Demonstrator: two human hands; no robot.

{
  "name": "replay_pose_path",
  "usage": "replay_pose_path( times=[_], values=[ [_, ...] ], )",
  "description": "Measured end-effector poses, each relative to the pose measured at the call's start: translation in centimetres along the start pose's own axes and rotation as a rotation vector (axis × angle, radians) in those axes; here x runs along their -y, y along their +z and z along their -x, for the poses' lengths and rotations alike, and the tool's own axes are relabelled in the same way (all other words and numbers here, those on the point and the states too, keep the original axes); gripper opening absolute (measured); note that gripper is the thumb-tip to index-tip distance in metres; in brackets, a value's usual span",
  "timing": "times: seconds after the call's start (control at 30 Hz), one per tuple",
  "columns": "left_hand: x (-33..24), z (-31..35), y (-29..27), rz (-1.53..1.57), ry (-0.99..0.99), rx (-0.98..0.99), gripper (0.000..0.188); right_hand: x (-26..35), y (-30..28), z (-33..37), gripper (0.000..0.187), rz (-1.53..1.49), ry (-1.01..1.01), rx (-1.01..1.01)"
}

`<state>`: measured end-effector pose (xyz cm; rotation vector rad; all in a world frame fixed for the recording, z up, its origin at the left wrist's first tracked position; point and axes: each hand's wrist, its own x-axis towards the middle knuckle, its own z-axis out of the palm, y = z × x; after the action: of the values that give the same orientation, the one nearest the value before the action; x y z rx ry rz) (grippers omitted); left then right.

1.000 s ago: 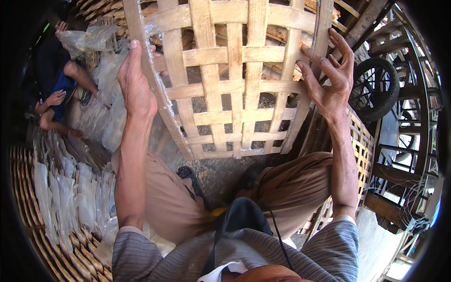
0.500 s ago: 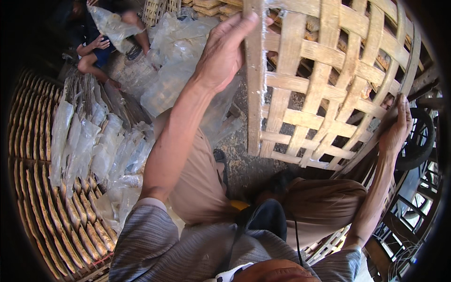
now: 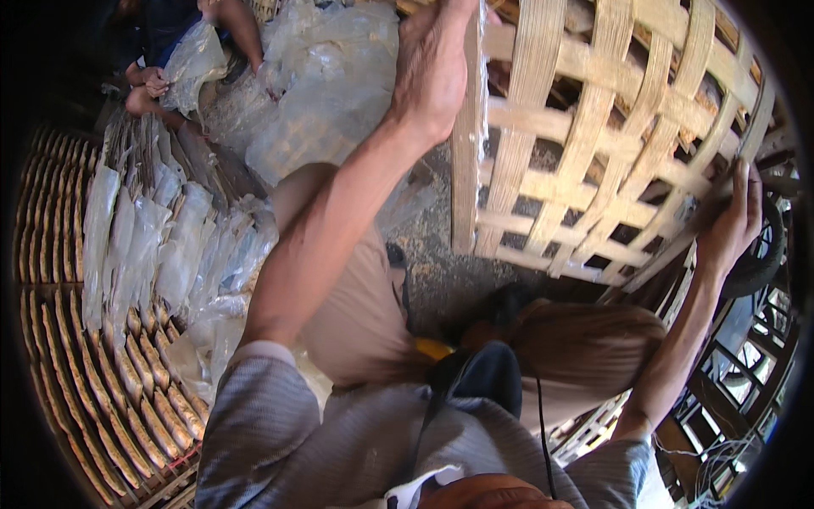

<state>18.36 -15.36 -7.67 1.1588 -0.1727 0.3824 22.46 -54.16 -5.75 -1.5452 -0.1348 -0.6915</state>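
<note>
The woven bamboo panel (image 3: 604,76) fills the view from twelve to three o'clock, in front of the person and spanning the gap between both hands. Its side rails run away from the body, the left rail (image 3: 465,174) along a twelve-to-six line; the far end is cut off, so which way is longer cannot be told. From the left grip the lattice spreads toward four o'clock, from the right grip toward ten. The right hand sits nearer the panel's close end.

The left forearm (image 3: 331,229) slants across toward one o'clock, and the right forearm (image 3: 670,365) also points to one. The left hand (image 3: 431,76) clasps the left rail, its fingers curled behind. The right hand (image 3: 727,229) lies against the opposite rail, fingers upward; its thumb is hidden, so whether it pinches cannot be told.
</note>
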Motion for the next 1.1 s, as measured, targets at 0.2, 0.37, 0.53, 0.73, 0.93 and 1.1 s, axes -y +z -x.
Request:
replay_pose_path(
  times=[0.2,0.37,0.53,0.73,0.93,1.1],
  values=[
    [-1.8,-1.1,1.2,-0.067,0.087,-0.127,0.045,6.8,8.3,10.1,0.026,0.415,-0.407,0.15],
    [-0.3,1.0,-0.1,-0.026,0.089,-0.062,0.045,5.9,15.2,18.8,0.014,0.314,0.054,0.548],
    [-0.5,0.4,0.2,-0.117,0.218,-0.119,0.045,4.1,17.3,20.7,0.017,0.396,-0.01,0.528],
    [-1.3,1.3,0.8,-0.01,0.09,-0.161,0.043,3.9,19.6,21.5,0.028,0.36,0.05,0.465],
    [-1.1,1.3,1.2,0.019,0.097,-0.127,0.044,4.1,20.2,21.9,0.024,-0.025,0.375,0.437],
    [-1.1,1.8,1.7,-0.055,0.089,-0.116,0.044,2.5,19.8,22.2,0.02,-0.156,0.354,0.378]
  ],
)
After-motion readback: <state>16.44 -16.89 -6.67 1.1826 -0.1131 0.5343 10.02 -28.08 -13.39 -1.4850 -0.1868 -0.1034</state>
